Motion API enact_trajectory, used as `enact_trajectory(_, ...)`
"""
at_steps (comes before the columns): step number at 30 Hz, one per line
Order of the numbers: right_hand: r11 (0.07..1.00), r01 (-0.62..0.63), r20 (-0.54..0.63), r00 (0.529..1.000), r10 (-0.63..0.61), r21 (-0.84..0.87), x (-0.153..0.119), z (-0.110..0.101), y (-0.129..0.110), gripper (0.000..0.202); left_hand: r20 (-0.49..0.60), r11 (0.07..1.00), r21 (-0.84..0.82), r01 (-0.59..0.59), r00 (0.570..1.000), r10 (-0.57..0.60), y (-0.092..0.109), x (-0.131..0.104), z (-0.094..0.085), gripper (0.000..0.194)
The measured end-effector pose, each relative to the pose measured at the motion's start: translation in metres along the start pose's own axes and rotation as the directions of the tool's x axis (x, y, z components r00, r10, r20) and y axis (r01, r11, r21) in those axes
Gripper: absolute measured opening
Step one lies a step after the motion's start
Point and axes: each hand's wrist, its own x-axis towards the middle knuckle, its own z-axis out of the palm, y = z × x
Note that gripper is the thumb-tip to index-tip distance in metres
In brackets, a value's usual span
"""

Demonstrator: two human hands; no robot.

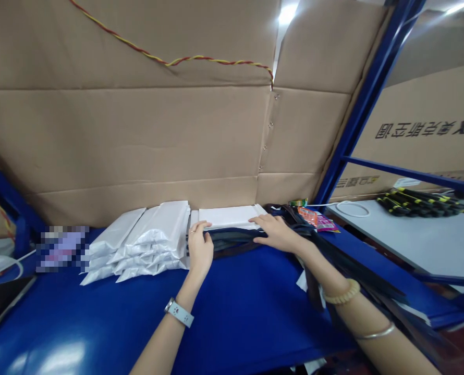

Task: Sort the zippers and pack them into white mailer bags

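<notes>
My left hand (200,247) rests at the left end of a low stack of dark flat strips (232,240), its fingers apart near the edge of a white flat packet (228,216). At the right end of that stack lies my right hand (277,232), fingers spread, fingertips at the packet's right side. Neither hand is wrapped round anything. White plastic parcels (157,229) are piled in two columns just left of my left hand. More long dark strips (345,260) run under and beside my right forearm.
The blue table (232,312) meets a cardboard wall (138,135) at the back. Orange and pink packets (308,216) lie at the right rear, near a blue metal post (365,109). Several black and yellow items (419,203) sit on a grey table (404,234) beyond.
</notes>
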Motion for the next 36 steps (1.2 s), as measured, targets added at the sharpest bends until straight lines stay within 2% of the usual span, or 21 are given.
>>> enact_trajectory(2, 0.999, 0.004, -0.034, 0.999, -0.003, 0.039, 0.011, 0.009, -0.021, 0.039, 0.117, 0.995, 0.084, -0.053, 0.992, 0.043, -0.011, 0.003, 0.001, 0.034)
enact_trajectory(5, 0.997, -0.056, -0.097, 0.993, 0.061, 0.058, 0.027, 0.026, -0.042, 0.026, 0.237, 0.976, 0.203, -0.084, 0.971, 0.035, -0.030, 0.004, 0.005, 0.043)
enact_trajectory(9, 0.984, -0.104, -0.187, 0.974, 0.131, 0.146, 0.036, 0.036, -0.047, 0.019, 0.267, 0.964, 0.248, -0.092, 0.964, 0.023, -0.039, 0.004, 0.007, 0.044)
enact_trajectory(12, 0.947, -0.062, -0.276, 0.949, 0.154, 0.314, 0.034, 0.032, -0.043, 0.019, 0.275, 0.954, 0.275, -0.118, 0.961, 0.040, -0.035, 0.005, 0.004, 0.040)
enact_trajectory(14, 0.890, -0.014, -0.325, 0.928, 0.181, 0.456, 0.031, 0.026, -0.040, 0.019, 0.272, 0.943, 0.298, -0.147, 0.960, 0.063, -0.030, 0.005, 0.001, 0.038)
enact_trajectory(17, 0.756, 0.064, -0.333, 0.920, 0.209, 0.651, 0.026, 0.017, -0.037, 0.019, 0.247, 0.943, 0.283, -0.177, 0.963, 0.106, -0.026, 0.005, 0.000, 0.039)
enact_trajectory(21, 0.547, 0.077, -0.245, 0.939, 0.241, 0.833, 0.023, 0.009, -0.031, 0.020, 0.263, 0.970, 0.154, -0.189, 0.954, 0.145, -0.022, 0.004, 0.001, 0.033)
enact_trajectory(24, 0.315, 0.059, -0.150, 0.950, 0.274, 0.947, 0.020, 0.005, -0.029, 0.027, 0.298, 0.989, 0.031, -0.148, 0.945, 0.132, -0.014, 0.000, 0.003, 0.037)
enact_trajectory(28, 0.014, 0.054, -0.055, 0.975, 0.215, 0.998, 0.014, 0.000, -0.037, 0.041, 0.279, 0.991, -0.126, -0.054, 0.956, 0.088, -0.002, -0.008, 0.009, 0.052)
enact_trajectory(30, -0.059, 0.041, -0.030, 0.984, 0.176, 0.997, 0.013, -0.002, -0.043, 0.041, 0.266, 0.989, -0.146, -0.040, 0.961, 0.078, 0.002, -0.012, 0.014, 0.044)
enact_trajectory(33, -0.126, 0.030, -0.008, 0.986, 0.166, 0.992, 0.013, -0.002, -0.047, 0.034, 0.302, 0.982, -0.188, -0.003, 0.951, 0.061, 0.004, -0.014, 0.019, 0.016)
enact_trajectory(36, -0.257, 0.086, -0.025, 0.972, 0.233, 0.963, 0.016, 0.001, -0.039, 0.028, 0.387, 0.934, -0.326, 0.145, 0.922, -0.008, 0.006, -0.014, 0.021, 0.018)
